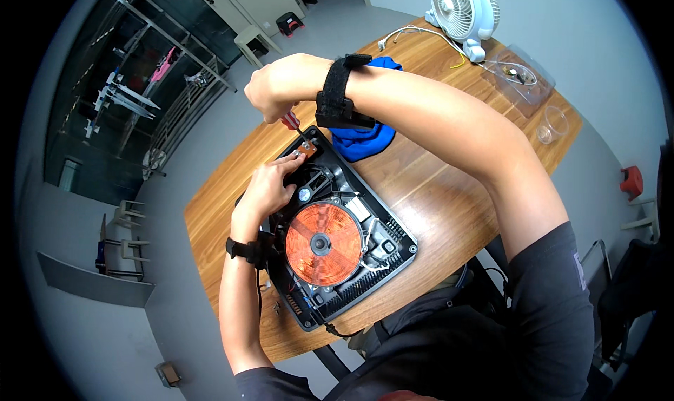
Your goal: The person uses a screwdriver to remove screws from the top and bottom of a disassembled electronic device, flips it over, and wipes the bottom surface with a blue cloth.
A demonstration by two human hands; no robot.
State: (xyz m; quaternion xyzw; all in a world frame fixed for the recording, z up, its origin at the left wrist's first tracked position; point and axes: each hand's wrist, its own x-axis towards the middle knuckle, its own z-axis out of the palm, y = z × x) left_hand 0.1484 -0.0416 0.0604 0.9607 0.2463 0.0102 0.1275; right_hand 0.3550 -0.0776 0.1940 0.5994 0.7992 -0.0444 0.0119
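Observation:
An opened induction cooker [351, 299] lies on the table with its inside bare. Its round copper coil [309, 260] and small fan [305, 194] show. My right hand [277, 88] is closed around the red handle of a screwdriver [290, 121], whose shaft points down at a small orange-brown circuit board [307, 148] in the cooker's far corner. Whether the tip sits in a screw is too small to tell. With fingers stretched out, my left hand [267, 187] rests its fingertips on the near edge of that board. Both wrists wear black straps.
A blue cloth [365, 140] lies beside the cooker's far right side. Toward the back right stand a white fan [460, 11] with its cord, a clear plastic box [519, 81] with small parts and a clear cup [552, 125]. Small loose bits [276, 307] lie near the cooker's left edge.

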